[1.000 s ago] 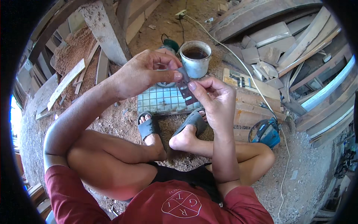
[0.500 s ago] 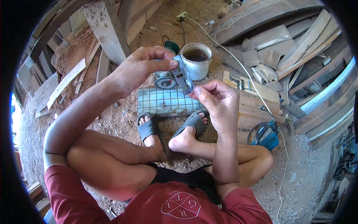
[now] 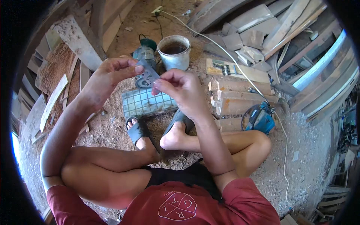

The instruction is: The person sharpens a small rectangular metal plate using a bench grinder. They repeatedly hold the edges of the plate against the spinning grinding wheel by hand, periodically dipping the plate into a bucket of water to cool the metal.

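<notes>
Up in front of me, a thin grey metal plate with slots and holes point(image 3: 149, 71) is held between both hands. My left hand point(image 3: 112, 74) pinches its upper left end between thumb and fingers. At the lower right end, my right hand point(image 3: 183, 89) grips it with thumb and forefinger; the other fingers are curled. Just behind the plate stands a teal grinder point(image 3: 145, 53) with a round wheel, partly hidden. A white bucket of dark liquid point(image 3: 175, 60) is beside the grinder. Beneath the hands lies a tiled slab with a grid pattern point(image 3: 137, 103).
To the right sit a blue power tool point(image 3: 263, 120) and short wooden blocks point(image 3: 240, 101). A board with small metal parts point(image 3: 221, 68) lies beyond them. A white cable point(image 3: 225, 48) crosses the floor. Wood offcuts point(image 3: 251, 39) and sawdust point(image 3: 56, 69) are piled around.
The view has shifted, so the surroundings appear farther left. Both hands still hold the plate; its broad slotted face is now turned more toward me, and my right hand has come nearer the left.
</notes>
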{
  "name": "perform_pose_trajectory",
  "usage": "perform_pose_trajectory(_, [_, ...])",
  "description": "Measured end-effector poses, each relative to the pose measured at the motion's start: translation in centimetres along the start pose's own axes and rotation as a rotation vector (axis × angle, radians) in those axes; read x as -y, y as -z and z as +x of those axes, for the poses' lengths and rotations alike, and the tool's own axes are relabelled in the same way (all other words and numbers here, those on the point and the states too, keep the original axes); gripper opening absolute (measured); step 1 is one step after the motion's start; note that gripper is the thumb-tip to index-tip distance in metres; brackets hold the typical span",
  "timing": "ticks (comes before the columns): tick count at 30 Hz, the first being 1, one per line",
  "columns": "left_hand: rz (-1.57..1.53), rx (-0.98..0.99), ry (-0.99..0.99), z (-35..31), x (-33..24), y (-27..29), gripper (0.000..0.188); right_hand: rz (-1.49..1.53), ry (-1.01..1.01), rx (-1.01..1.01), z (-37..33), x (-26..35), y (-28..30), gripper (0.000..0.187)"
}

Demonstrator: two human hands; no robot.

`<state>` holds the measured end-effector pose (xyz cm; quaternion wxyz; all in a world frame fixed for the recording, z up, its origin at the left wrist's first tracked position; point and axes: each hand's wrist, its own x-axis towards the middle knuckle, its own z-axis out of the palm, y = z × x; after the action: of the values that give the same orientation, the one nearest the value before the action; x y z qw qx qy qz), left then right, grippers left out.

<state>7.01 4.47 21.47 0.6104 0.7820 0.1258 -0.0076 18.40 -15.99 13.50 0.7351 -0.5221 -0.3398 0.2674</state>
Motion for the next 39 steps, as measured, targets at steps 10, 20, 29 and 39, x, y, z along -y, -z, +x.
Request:
perform_pose_trajectory(10, [0.132,0.018,0.154,-0.3,3.5,3.6,0.053,-1.010,-0.165,-0.410,9.1,-7.5,18.8,0.019])
perform_pose_trajectory(20, [0.037,-0.083,0.241,0.1,7.9,7.1,0.045,-1.944,-0.098,-0.257,10.7,-19.5,33.4,0.026])
perform_pose_trajectory(29, [0.088,-0.260,0.395,0.5,11.6,8.8,0.050,-1.934,-0.388,-0.113,13.8,-17.8,35.0,0.031])
perform_pose_trajectory(39, [0.041,-0.318,0.424,-0.4,13.2,10.4,0.045,-1.677,-0.611,0.188,20.2,-19.1,41.6,0.041])
